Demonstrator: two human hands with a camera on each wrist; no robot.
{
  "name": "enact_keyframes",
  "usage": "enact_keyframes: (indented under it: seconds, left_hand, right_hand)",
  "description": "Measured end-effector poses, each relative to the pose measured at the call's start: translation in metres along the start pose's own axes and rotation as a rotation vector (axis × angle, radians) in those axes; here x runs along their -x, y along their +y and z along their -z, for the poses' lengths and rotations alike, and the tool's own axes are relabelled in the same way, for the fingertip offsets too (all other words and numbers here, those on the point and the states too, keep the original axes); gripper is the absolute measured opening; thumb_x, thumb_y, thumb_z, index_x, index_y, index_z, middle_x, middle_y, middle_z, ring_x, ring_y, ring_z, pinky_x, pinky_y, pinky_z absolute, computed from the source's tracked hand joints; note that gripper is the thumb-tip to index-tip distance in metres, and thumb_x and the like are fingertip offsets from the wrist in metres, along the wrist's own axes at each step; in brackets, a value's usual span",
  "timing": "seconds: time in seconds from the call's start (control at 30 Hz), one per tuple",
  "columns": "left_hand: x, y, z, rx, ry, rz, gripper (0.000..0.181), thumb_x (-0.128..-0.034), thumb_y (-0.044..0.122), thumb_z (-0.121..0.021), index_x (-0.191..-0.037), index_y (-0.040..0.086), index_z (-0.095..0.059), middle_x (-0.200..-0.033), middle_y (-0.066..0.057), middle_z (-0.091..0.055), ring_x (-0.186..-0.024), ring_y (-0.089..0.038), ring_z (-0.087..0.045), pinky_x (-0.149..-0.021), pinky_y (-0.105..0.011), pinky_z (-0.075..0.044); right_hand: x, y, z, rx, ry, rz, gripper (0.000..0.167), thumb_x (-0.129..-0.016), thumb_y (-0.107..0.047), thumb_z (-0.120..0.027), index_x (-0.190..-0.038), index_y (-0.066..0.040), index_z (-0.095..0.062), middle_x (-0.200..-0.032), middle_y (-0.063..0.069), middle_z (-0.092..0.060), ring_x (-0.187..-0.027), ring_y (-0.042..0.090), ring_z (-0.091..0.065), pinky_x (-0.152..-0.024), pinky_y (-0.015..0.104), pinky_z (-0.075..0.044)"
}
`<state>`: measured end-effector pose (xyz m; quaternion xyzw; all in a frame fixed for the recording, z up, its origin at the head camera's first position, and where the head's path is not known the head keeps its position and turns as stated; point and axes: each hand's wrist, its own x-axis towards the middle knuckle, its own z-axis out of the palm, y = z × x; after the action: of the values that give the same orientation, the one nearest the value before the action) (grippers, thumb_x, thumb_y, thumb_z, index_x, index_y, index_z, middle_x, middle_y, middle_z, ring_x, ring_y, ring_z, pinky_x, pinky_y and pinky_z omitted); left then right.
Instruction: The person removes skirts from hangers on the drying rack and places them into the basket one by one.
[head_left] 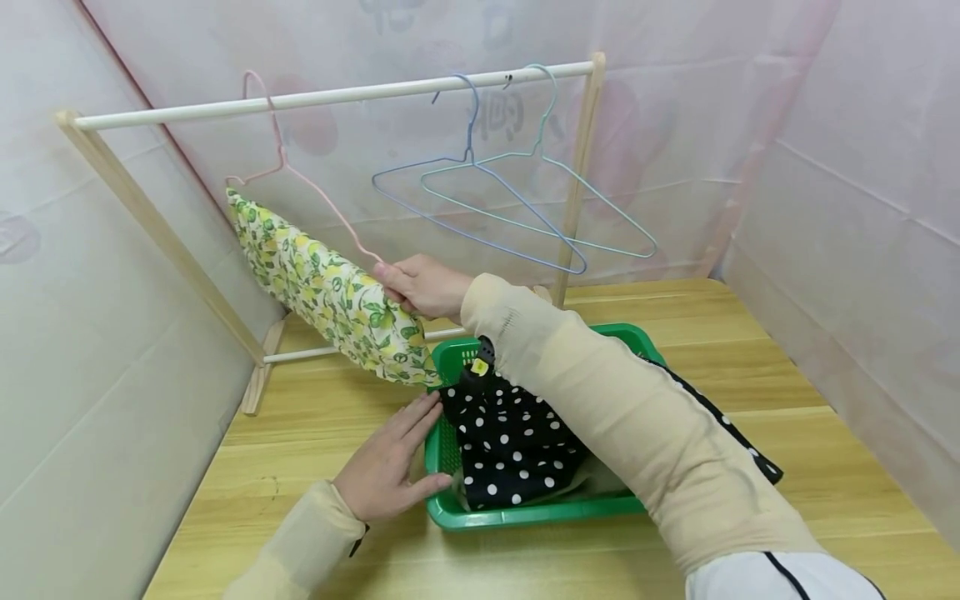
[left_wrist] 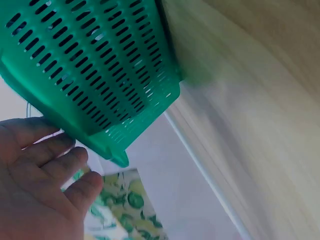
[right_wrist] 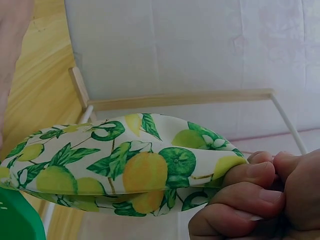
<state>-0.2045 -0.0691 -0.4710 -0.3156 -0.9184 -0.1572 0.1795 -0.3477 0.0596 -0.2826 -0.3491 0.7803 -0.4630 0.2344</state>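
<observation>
A lemon-print cloth (head_left: 330, 292) hangs slanting from a pink hanger (head_left: 315, 187) on the rail. My right hand (head_left: 429, 287) grips the cloth's right end, where the hanger's lower tip meets it. In the right wrist view, curled fingers bunch the lemon-print cloth (right_wrist: 145, 170); whether they also pinch the hanger is hidden. My left hand (head_left: 390, 462) lies at the left side of the green basket (head_left: 517, 517), fingers nearly straight, fingertips by its rim. In the left wrist view, that hand (left_wrist: 40, 175) is beside the basket wall (left_wrist: 95, 65), holding nothing.
A black polka-dot garment (head_left: 510, 450) fills the basket over an olive cloth (head_left: 592, 482), partly behind my right arm. Blue (head_left: 480, 162) and mint (head_left: 592, 187) hangers hang bare at the right of the white rail (head_left: 360, 92). Wooden posts (head_left: 168, 237) support it.
</observation>
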Motion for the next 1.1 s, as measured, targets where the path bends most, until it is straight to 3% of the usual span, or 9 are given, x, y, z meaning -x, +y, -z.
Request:
enact_keyframes:
  seconds: [0.13, 0.27, 0.43, 0.67, 1.1]
  left_hand:
    - [-0.002, -0.002, 0.008, 0.020, 0.047, -0.025, 0.080, -0.0895, 0.054, -0.060, -0.140, -0.005, -0.043, -0.147, -0.019, -0.038, -0.134, -0.035, -0.038, -0.106, -0.049, -0.035]
    - [-0.007, -0.005, 0.018, 0.010, 0.140, -0.065, 0.066, -0.0931, 0.048, -0.058, -0.131, -0.006, -0.054, -0.135, -0.019, -0.052, -0.123, -0.033, -0.052, -0.099, -0.047, -0.044]
    - [-0.015, -0.008, 0.034, -0.004, 0.257, -0.073, 0.049, -0.0950, 0.039, -0.059, -0.119, -0.003, -0.063, -0.120, -0.015, -0.063, -0.108, -0.027, -0.062, -0.090, -0.041, -0.051]
    - [-0.030, -0.019, 0.059, -0.032, 0.359, -0.093, 0.045, -0.0974, 0.039, -0.054, -0.114, -0.002, -0.065, -0.108, -0.013, -0.067, -0.096, -0.026, -0.066, -0.081, -0.040, -0.054]
    - [-0.066, -0.048, 0.096, -0.097, 0.503, -0.099, 0.045, -0.0985, 0.037, -0.052, -0.112, -0.004, -0.065, -0.102, -0.018, -0.068, -0.094, -0.032, -0.064, -0.080, -0.047, -0.052]
  right_hand:
    - [0.006, 0.002, 0.007, -0.022, -0.002, 0.005, 0.048, -0.103, -0.044, -0.033, -0.076, -0.007, -0.047, -0.065, 0.004, -0.040, -0.047, 0.012, -0.028, -0.046, 0.023, -0.026]
    - [0.011, 0.005, 0.015, -0.021, -0.002, 0.017, 0.048, -0.103, -0.043, -0.032, -0.076, -0.007, -0.047, -0.065, 0.005, -0.040, -0.046, 0.012, -0.027, -0.045, 0.024, -0.026]
    - [0.019, 0.010, 0.028, -0.038, 0.004, 0.011, 0.047, -0.104, -0.041, -0.032, -0.075, -0.006, -0.046, -0.062, 0.002, -0.038, -0.046, 0.013, -0.026, -0.044, 0.024, -0.025]
    - [0.032, 0.014, 0.044, -0.073, 0.005, -0.003, 0.048, -0.104, -0.041, -0.032, -0.076, -0.004, -0.046, -0.059, 0.002, -0.034, -0.047, 0.013, -0.027, -0.044, 0.024, -0.023]
    - [0.050, 0.029, 0.069, -0.027, 0.010, 0.003, 0.049, -0.103, -0.043, -0.030, -0.080, -0.003, -0.045, -0.062, 0.002, -0.035, -0.048, 0.013, -0.029, -0.045, 0.024, -0.024]
